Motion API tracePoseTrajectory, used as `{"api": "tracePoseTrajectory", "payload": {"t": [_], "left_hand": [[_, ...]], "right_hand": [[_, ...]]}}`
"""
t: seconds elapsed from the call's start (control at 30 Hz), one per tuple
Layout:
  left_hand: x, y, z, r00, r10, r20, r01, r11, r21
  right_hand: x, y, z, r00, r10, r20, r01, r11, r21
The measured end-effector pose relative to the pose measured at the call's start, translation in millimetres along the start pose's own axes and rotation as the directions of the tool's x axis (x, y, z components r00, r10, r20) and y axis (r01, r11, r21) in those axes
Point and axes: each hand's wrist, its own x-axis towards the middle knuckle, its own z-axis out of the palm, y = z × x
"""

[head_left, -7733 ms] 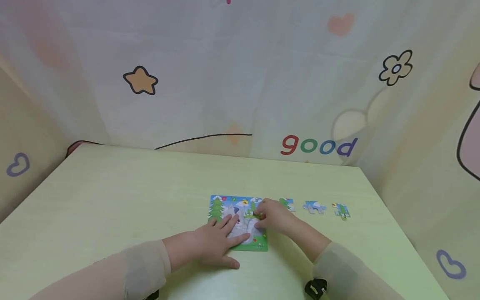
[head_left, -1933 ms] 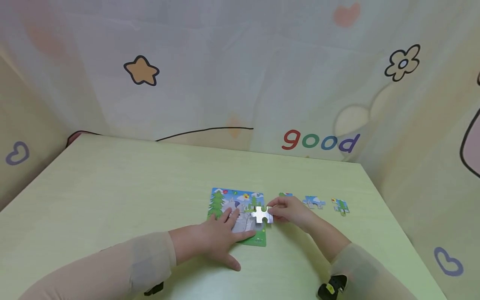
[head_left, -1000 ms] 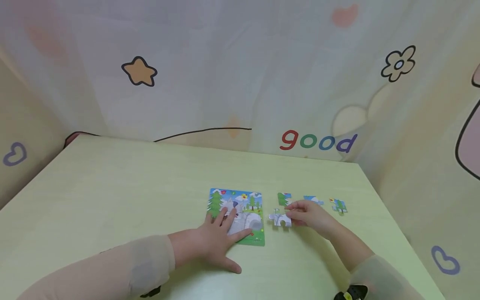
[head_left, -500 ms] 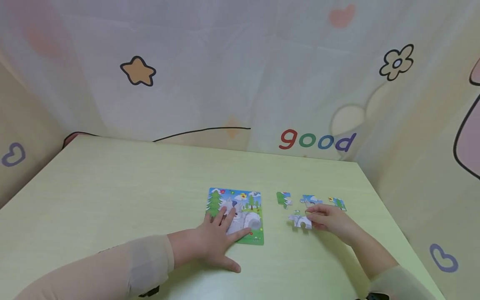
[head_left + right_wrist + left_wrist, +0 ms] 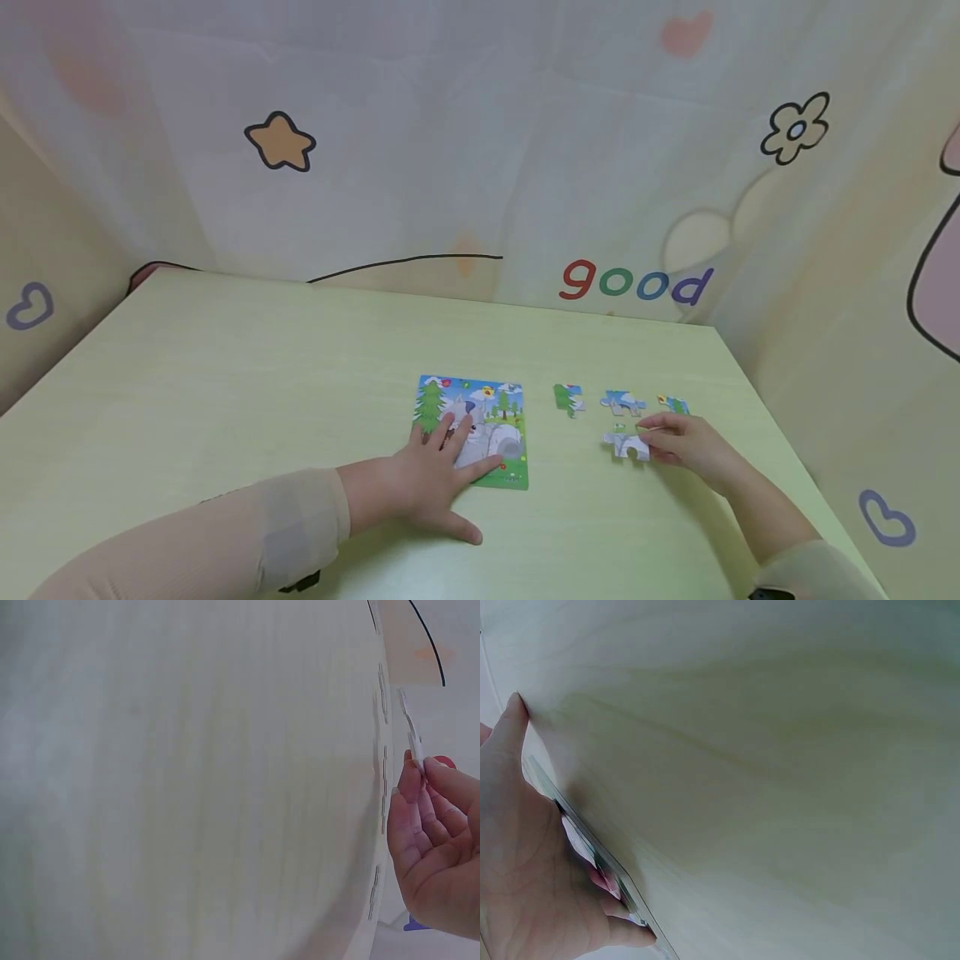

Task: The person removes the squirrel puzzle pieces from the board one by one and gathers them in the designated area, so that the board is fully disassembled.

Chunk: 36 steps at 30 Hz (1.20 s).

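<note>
right hand (image 5: 686, 446) fingertips pinch a pale grey puzzle piece (image 5: 626, 444) just above the table (image 5: 225, 375), at four o'clock of the puzzle board (image 5: 471, 429). likely setting it down; next, release. left hand (image 5: 431, 483) lies flat on the board. three more loose pieces (image 5: 621, 403) at twelve o'clock.

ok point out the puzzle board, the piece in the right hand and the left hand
puzzle board (image 5: 502, 393), head view, its upper picture area
grey puzzle piece (image 5: 624, 445), head view, its middle
left hand (image 5: 427, 483), head view, back of the hand
right hand (image 5: 686, 446), head view, the knuckles
</note>
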Motion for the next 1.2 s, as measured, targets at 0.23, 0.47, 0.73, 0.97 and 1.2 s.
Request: {"api": "tracePoseTrajectory", "payload": {"t": [0.23, 0.47, 0.73, 0.97, 1.2], "left_hand": [[-0.4, -0.8, -1.1, 1.0, 0.001, 0.007, -0.001, 1.0, -0.029], [-1.5, 0.5, -3.8, 1.0, 0.007, 0.001, -0.007, 1.0, -0.03], [-3.2, 1.4, -4.8, 1.0, 0.0, 0.003, 0.0, 1.0, -0.018], [-1.6, 0.2, -0.6, 1.0, -0.009, -0.002, 0.009, 1.0, -0.007], [-0.9, 0.4, -0.2, 1.0, -0.003, -0.007, 0.003, 1.0, -0.008]], "right_hand": [[0, 10, -11, 1.0, 0.009, -0.007, -0.009, 1.0, 0.005], [-2, 19, -22, 1.0, 0.021, -0.004, -0.021, 1.0, 0.0], [-1, 26, -32, 0.999, 0.04, -0.006, -0.04, 0.999, 0.025], [-2, 30, -41, 1.0, 0.028, -0.009, -0.028, 1.0, -0.005], [-2, 36, -52, 0.998, 0.047, -0.05, -0.05, 0.996, -0.067]]}}
